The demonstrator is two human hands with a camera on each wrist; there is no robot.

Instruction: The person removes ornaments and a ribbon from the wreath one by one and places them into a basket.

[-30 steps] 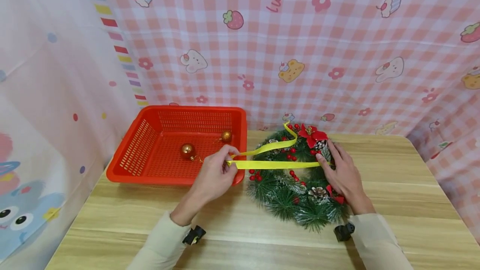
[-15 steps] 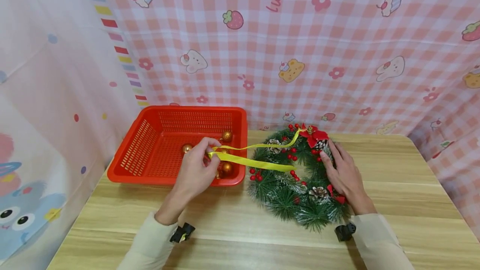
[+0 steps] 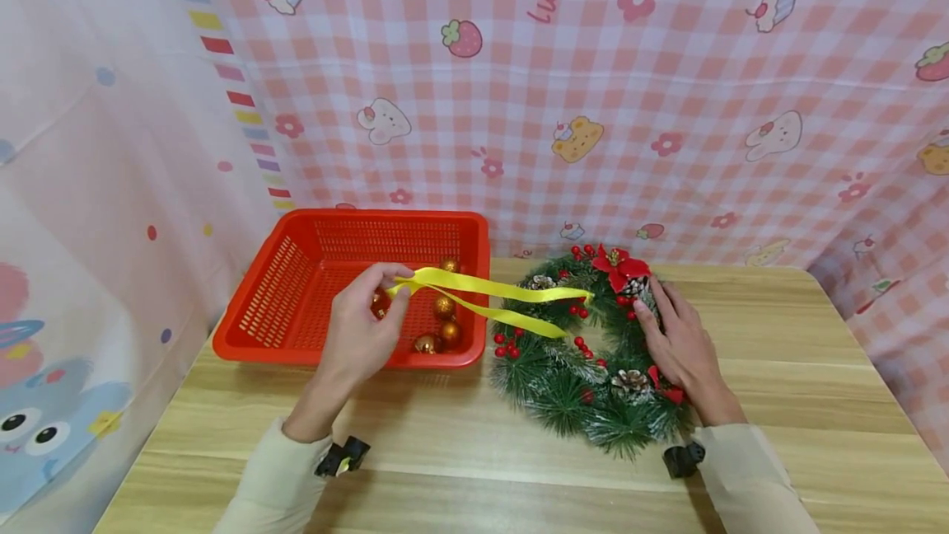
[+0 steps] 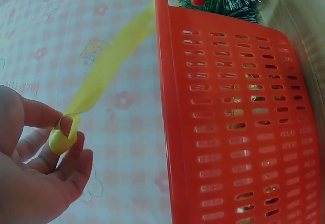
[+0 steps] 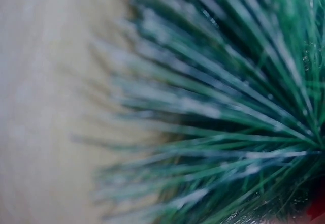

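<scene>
Over the red basket, my left hand (image 3: 362, 326) pinches one end of a yellow ribbon (image 3: 504, 289) between thumb and fingers. In the left wrist view a small loop of the ribbon (image 4: 61, 140) curls at those fingertips (image 4: 53, 115). Two tails stretch right from the hand and overlap the left part of a green wreath (image 3: 559, 406) in the head view. The wreath bears red berries, pine cones and a red flower (image 3: 619, 268). My right hand (image 3: 682, 346) rests on the wreath's right side with extended fingers. Blurred green needles (image 5: 213, 97) fill most of the right wrist view.
The red plastic basket (image 3: 296, 354) stands left of the wreath on the wooden table (image 3: 474, 484). Several gold and copper baubles (image 3: 450, 332) lie inside, mostly at its right end. A pink checked cloth (image 3: 460, 122) hangs behind the table.
My left hand has moved left and slightly away from me, drawing the ribbon off the wreath's right side and uncovering more baubles. The right hand stays on the wreath.
</scene>
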